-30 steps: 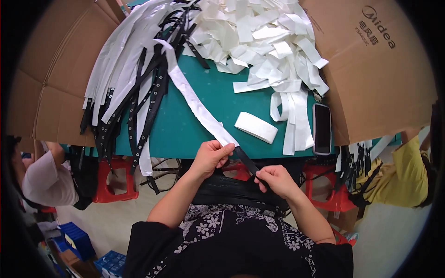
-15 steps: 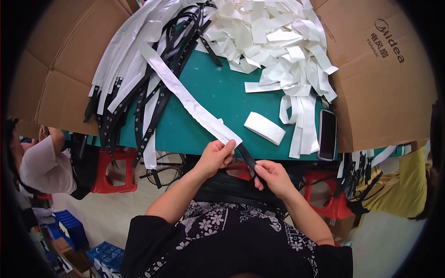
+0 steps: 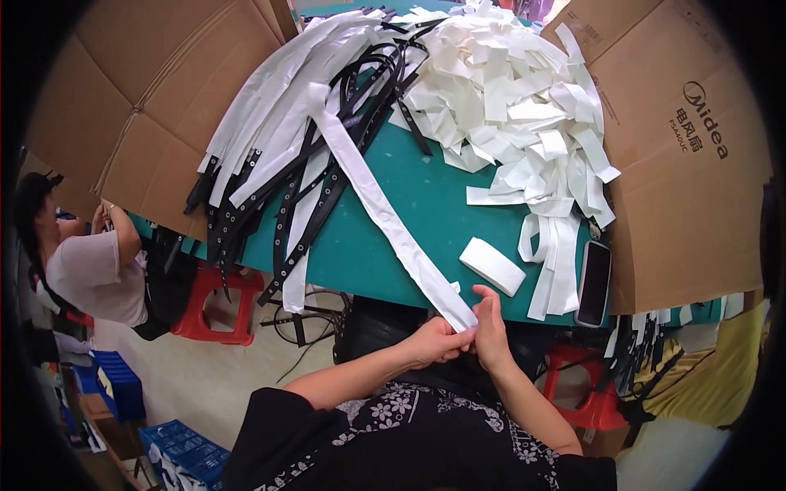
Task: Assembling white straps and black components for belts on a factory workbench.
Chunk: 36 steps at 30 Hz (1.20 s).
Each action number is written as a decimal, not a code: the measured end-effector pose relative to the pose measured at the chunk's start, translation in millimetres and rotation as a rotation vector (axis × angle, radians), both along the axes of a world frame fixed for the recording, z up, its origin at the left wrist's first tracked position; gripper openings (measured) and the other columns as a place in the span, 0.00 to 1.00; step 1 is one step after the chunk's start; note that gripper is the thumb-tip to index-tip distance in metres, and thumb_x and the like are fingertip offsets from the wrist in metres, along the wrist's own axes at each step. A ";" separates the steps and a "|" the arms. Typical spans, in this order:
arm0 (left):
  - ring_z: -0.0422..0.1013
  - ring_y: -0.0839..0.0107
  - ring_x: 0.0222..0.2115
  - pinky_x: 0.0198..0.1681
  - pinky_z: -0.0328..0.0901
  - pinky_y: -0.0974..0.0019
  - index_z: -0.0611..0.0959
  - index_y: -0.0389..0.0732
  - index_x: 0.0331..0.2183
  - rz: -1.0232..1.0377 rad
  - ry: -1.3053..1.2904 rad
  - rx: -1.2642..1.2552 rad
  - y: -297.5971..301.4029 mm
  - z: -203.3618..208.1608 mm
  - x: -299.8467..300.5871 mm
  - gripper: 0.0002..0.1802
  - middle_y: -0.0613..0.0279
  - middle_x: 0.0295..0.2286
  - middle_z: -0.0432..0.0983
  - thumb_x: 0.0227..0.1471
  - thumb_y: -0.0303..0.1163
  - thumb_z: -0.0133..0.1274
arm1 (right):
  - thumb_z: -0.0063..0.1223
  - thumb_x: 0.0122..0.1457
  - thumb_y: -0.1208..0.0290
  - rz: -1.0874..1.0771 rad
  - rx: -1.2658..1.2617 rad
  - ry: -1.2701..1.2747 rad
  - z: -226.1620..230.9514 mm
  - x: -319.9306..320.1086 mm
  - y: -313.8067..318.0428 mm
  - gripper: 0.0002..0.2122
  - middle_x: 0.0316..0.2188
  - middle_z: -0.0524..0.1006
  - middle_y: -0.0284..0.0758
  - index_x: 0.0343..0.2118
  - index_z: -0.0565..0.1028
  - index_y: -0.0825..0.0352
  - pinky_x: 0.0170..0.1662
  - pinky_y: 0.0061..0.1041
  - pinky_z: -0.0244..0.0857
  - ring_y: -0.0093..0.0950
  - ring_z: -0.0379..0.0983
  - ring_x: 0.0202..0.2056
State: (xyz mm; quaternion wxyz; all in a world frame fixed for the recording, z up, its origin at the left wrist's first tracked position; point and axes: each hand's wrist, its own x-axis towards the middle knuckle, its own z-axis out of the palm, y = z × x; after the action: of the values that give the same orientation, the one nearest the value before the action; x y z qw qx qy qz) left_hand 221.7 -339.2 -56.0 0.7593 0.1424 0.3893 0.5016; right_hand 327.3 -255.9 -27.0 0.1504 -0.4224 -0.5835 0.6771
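A long black strap in a white paper sleeve slants over the green table toward me, its far end on the strap pile. My left hand is closed round its near end, just past the table edge. My right hand meets the left there, closed against the sleeve's tip, with some fingers pointing up. The black end is hidden between my hands. A folded white band lies right of the sleeve. Left of it spreads a pile of black eyeletted straps, many in white sleeves.
A heap of white paper strips covers the table's right side. A phone lies at the right edge. Cardboard walls flank the table. Red stools stand below, and a co-worker sits at left.
My right hand has moved up from the bare black end to the sleeve's tip beside my left hand. The black end is now out of sight. The view has shifted.
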 end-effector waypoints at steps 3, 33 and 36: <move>0.53 0.85 0.11 0.12 0.44 0.81 0.71 0.42 0.19 0.000 0.130 0.046 5.0 2.3 -9.3 0.15 0.71 0.15 0.63 0.52 0.39 0.47 | 0.25 0.60 0.49 0.059 0.110 0.098 -29.5 18.9 2.2 0.24 0.24 0.71 0.33 0.44 0.63 0.67 0.26 0.17 0.60 0.18 0.66 0.23; 0.69 0.76 0.32 0.27 0.67 0.71 0.72 0.39 0.37 0.294 0.331 0.051 -3.3 -25.7 29.3 0.14 0.65 0.32 0.72 0.50 0.36 0.50 | 0.39 0.44 0.82 -0.070 0.381 0.074 -3.7 60.8 -24.8 0.15 0.49 0.54 0.37 0.39 0.65 0.68 0.40 0.17 0.55 0.21 0.55 0.32; 0.71 0.74 0.29 0.29 0.69 0.67 0.73 0.39 0.36 0.450 0.307 0.057 10.2 -2.2 8.4 0.13 0.65 0.29 0.72 0.49 0.35 0.51 | 0.42 0.54 0.73 0.054 -0.046 0.056 -9.7 68.8 -19.3 0.13 0.40 0.67 0.33 0.42 0.65 0.71 0.43 0.16 0.55 0.18 0.61 0.36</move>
State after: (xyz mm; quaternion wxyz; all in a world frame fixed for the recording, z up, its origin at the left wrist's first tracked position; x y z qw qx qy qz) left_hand 230.1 -329.0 -58.2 0.5566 0.1480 0.5076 0.6408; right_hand 396.1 -275.2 -36.7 0.1385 -0.3906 -0.5745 0.7058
